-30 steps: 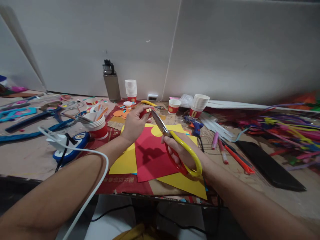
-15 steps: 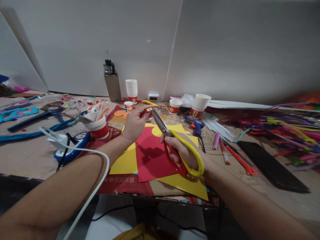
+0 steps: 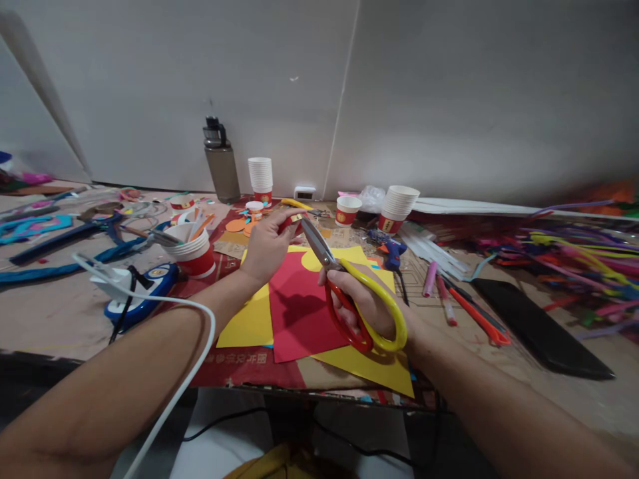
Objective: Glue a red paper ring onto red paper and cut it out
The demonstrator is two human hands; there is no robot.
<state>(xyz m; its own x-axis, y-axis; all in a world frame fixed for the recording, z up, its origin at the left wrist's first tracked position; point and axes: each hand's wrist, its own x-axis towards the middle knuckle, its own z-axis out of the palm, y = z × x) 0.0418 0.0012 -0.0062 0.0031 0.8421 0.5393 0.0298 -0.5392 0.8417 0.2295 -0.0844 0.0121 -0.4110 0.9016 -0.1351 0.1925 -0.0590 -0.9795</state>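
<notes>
In my right hand [image 3: 357, 296] is a large pair of scissors [image 3: 323, 247] with one red and one yellow handle. Their blades point up and left and look nearly closed. My left hand [image 3: 267, 247] pinches a small red piece with a pale patch [image 3: 296, 218], its kind unclear, at the blade tips. Below both hands lies a red sheet of paper [image 3: 304, 326] on top of yellow paper sheets [image 3: 244, 326]. A yellow rounded shape [image 3: 311, 260] shows at the red sheet's upper edge.
Left stand a cup of tools [image 3: 192, 256] and a blue-and-white power strip [image 3: 144, 299] with a white cable [image 3: 207, 332] crossing my left forearm. Behind are a bottle [image 3: 222, 169] and stacked paper cups [image 3: 260, 179]. Right lie a blue glue gun [image 3: 393, 253], markers and a black phone-like slab [image 3: 542, 326].
The view shifts slightly. Both hands keep nearly the same pose, with the scissors still at the small red piece.
</notes>
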